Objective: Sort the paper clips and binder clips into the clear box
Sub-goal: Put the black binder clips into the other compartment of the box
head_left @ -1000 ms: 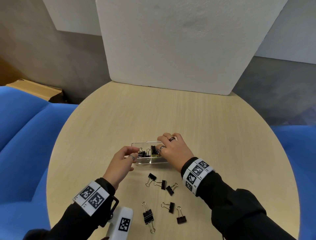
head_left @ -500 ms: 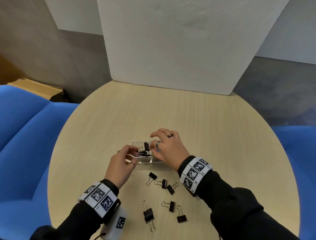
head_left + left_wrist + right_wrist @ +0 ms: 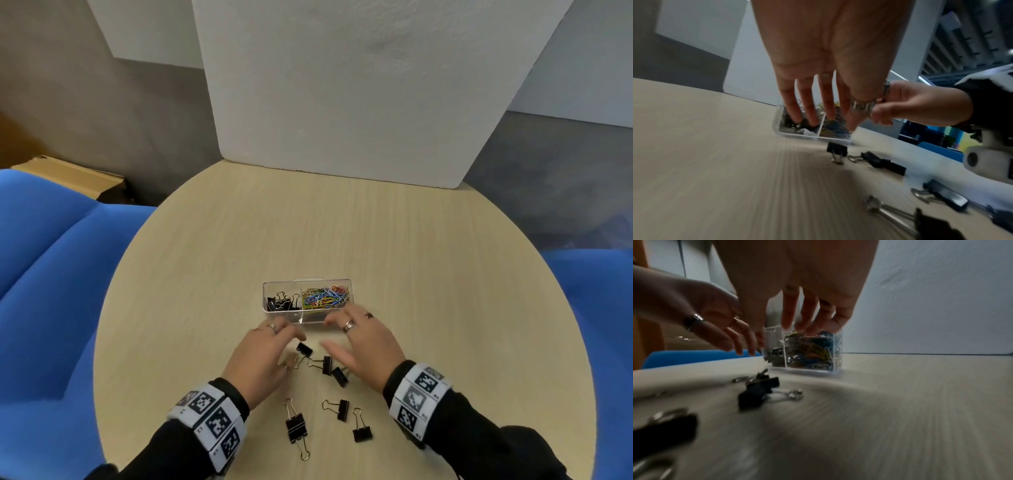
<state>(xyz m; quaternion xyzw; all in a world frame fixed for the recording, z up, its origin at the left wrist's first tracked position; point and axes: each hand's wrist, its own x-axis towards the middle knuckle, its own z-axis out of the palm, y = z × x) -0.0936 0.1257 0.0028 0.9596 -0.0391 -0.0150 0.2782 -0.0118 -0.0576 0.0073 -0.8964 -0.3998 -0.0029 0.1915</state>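
Note:
The clear box (image 3: 310,319) stands mid-table with two compartments. Black binder clips (image 3: 281,303) fill its left compartment and coloured paper clips (image 3: 325,297) its right. Several loose binder clips (image 3: 324,364) lie on the table in front of it, with a large one (image 3: 296,427) nearest me. My left hand (image 3: 286,346) hovers just in front of the box's left half, fingers spread and holding nothing. My right hand (image 3: 328,333) hovers before the right half, also empty. In the wrist views, the left fingers (image 3: 810,104) and right fingers (image 3: 807,313) hang straight in front of the box (image 3: 809,353).
The round wooden table (image 3: 205,274) has a white foam board (image 3: 342,85) standing at its far edge. Blue seats (image 3: 51,274) flank it on both sides. A cardboard box (image 3: 68,174) sits on the floor at the left.
Both hands have let go of the box and drawn back toward me. The box's contents, covered by the right hand before, now show.

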